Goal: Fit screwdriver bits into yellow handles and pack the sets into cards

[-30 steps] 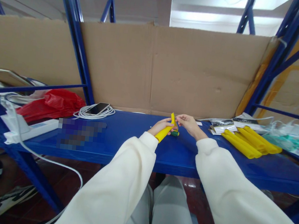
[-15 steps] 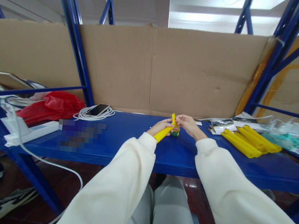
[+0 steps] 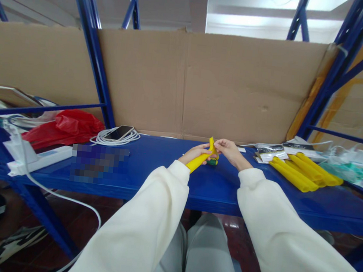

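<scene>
My left hand (image 3: pixel 196 152) is closed around a rolled length of yellow plastic (image 3: pixel 197 162), which slants up from my left wrist. A loose yellow flap stands up past the fingers. My right hand (image 3: pixel 228 149) pinches the yellow material near that upper end, fingertips close to the left hand's. Below the fingers, a small green and yellow object (image 3: pixel 213 161) sits at the tabletop; the hands partly cover it and I cannot make out its kind. To the right lie several similar yellow rolls (image 3: pixel 294 174), side by side on the blue table (image 3: pixel 161 173).
At the left are a phone (image 3: pixel 120 132) on a coiled white cable (image 3: pixel 98 139), a red plastic bag (image 3: pixel 72 125) and a white power strip (image 3: pixel 49 159). Printed packets (image 3: pixel 271 153) and a green translucent bag (image 3: pixel 348 172) lie right. A cardboard panel (image 3: pixel 142 80) stands behind. Another person's shoe (image 3: pixel 19 244) shows lower left.
Both hands keep their hold on the yellow roll in nearly the same place. The view has shifted very slightly; nothing else has visibly moved.
</scene>
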`<act>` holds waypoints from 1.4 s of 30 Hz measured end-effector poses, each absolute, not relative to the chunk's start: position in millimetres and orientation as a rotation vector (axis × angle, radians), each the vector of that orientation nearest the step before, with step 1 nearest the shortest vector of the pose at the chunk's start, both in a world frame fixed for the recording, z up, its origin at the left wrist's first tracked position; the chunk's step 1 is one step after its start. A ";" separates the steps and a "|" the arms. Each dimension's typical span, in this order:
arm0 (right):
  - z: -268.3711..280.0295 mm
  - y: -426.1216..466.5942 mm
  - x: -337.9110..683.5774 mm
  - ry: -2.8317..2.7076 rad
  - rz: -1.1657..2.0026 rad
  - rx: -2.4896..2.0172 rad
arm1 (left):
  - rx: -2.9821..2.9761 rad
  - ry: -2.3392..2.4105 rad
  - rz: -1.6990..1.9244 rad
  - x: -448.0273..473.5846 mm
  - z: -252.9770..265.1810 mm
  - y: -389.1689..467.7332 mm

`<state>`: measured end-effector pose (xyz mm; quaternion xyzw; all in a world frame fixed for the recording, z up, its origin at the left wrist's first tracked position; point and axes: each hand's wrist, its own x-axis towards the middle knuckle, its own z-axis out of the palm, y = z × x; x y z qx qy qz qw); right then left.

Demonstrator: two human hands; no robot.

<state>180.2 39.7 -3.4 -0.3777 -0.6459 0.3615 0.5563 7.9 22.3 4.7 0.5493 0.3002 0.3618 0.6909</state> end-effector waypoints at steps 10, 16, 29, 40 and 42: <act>-4.7 38.8 180.5 -1.581 0.748 -0.919 | 1.216 0.665 0.804 5.5 6.7 18.6; -5.2 37.6 179.2 -1.584 0.706 -0.908 | 1.207 0.661 0.793 4.7 6.5 20.5; -6.4 36.6 173.4 -1.550 0.626 -0.869 | 1.213 0.577 0.784 4.0 7.5 18.9; -12.7 44.8 179.6 -1.528 0.503 -0.992 | 1.222 0.593 0.797 4.0 5.4 20.7; -15.6 49.0 180.2 -1.486 0.506 -1.035 | 1.228 0.613 0.812 4.8 7.4 17.5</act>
